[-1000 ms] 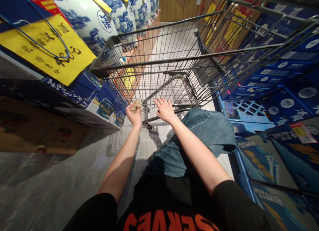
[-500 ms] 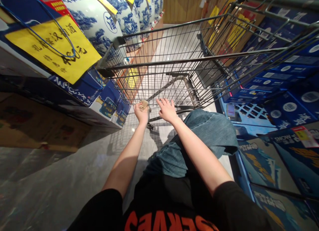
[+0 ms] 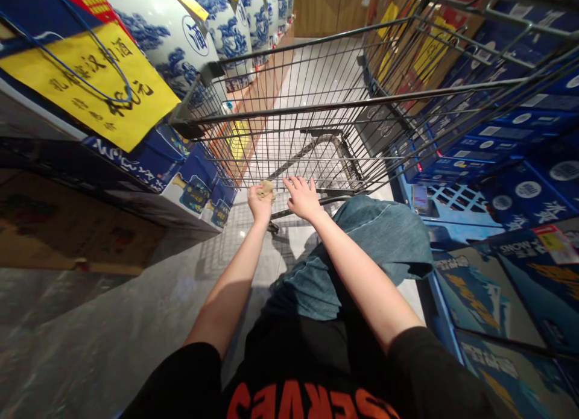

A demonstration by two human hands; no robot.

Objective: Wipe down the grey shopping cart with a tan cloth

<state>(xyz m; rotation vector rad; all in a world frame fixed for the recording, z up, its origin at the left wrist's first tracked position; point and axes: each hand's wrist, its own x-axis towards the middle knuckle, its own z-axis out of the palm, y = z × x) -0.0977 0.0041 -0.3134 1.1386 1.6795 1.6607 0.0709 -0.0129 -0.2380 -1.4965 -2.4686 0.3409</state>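
Low in front of me, a dark wire shopping cart [image 3: 289, 111] stands sideways across the aisle. My left hand [image 3: 259, 207] is closed on a crumpled beige cloth [image 3: 266, 190], close to the cart's lower frame [image 3: 287, 213]. To its right, my right hand [image 3: 302, 199] is open, fingers spread and palm down, by the bottom edge of the basket. Whether its fingertips touch the wire I cannot tell. A small caster [image 3: 272, 227] shows just below my left hand.
Boxes with a yellow price sign [image 3: 97, 84] stand at the left, with blue-and-white porcelain jars [image 3: 181, 39] behind. Blue cartons [image 3: 527, 193] and a blue plastic crate [image 3: 461, 208] line the right. Grey tiled floor [image 3: 181, 310] lies at the lower left.
My left hand has shifted slightly right with the cloth, nearer my right hand. My right hand stays almost where it was. The view has moved a little.
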